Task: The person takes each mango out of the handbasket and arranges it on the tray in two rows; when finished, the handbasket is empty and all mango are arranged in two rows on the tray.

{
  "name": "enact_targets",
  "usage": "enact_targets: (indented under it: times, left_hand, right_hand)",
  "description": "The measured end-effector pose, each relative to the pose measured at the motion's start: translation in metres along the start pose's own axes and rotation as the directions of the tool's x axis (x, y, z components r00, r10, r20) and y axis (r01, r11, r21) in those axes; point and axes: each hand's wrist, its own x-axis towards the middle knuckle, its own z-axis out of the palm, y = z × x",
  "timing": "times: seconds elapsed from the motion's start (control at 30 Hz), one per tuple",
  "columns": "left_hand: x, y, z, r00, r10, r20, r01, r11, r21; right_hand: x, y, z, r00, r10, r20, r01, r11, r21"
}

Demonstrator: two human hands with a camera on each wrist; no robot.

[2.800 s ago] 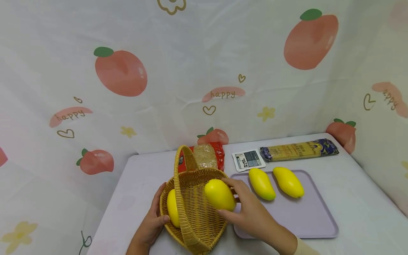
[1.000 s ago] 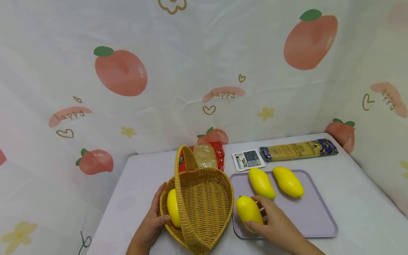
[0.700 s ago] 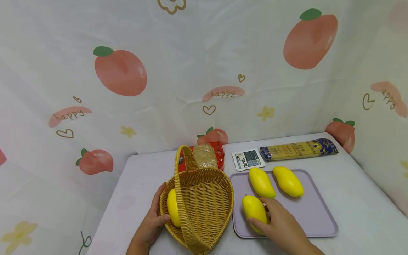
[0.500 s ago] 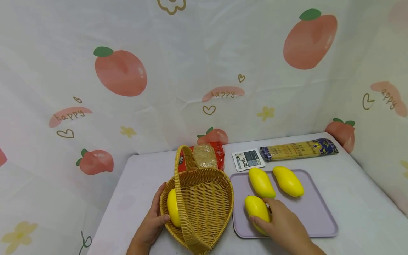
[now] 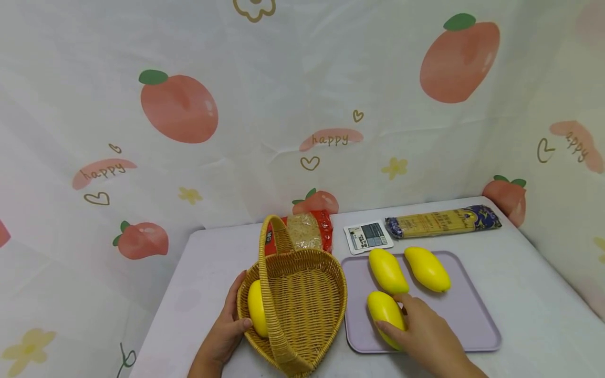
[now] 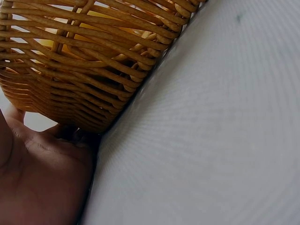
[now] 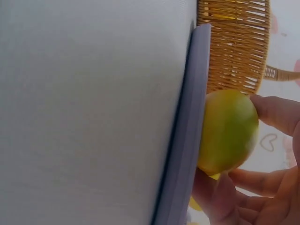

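My left hand (image 5: 224, 333) grips the left side of a heart-shaped wicker basket (image 5: 307, 315), thumb over its rim. One yellow mango (image 5: 257, 308) lies inside against that side, partly behind the tall handle. In the left wrist view the palm (image 6: 42, 173) is against the woven wall (image 6: 70, 70), low by the tabletop. My right hand (image 5: 423, 328) holds another mango (image 5: 385, 315) over the near left part of a lilac tray (image 5: 463, 325). The right wrist view shows fingers and thumb around this mango (image 7: 229, 131), which sits right at the tray's rim (image 7: 187, 126).
Two more mangoes, one at the tray's back left (image 5: 387, 270) and one to its right (image 5: 427, 269), lie on the tray. Behind stand a red packet (image 5: 326, 231), a small white packet (image 5: 368, 236) and a long noodle packet (image 5: 441, 223). A patterned cloth backs the table.
The right hand has carried its mango from above the basket rightward and down to the tray, shifting slightly farther right in the last half second. The left hand and basket stay put.
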Motion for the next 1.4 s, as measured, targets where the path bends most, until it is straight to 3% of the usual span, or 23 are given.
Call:
enact_targets:
  times: [1.13, 1.4]
  left_hand:
    - [-0.0002, 0.0007, 0.0004, 1.000, -0.007, -0.008, 0.007, 1.000, 0.018]
    - [-0.0006, 0.0004, 0.0008, 1.000, -0.009, -0.016, 0.009, 1.000, 0.017]
  right_hand:
    - [-0.0002, 0.0048, -0.0063, 1.000, 0.025, 0.005, -0.025, 1.000, -0.005]
    - [-0.0004, 0.0071, -0.0038, 1.000, 0.000, 0.008, 0.000, 1.000, 0.026]
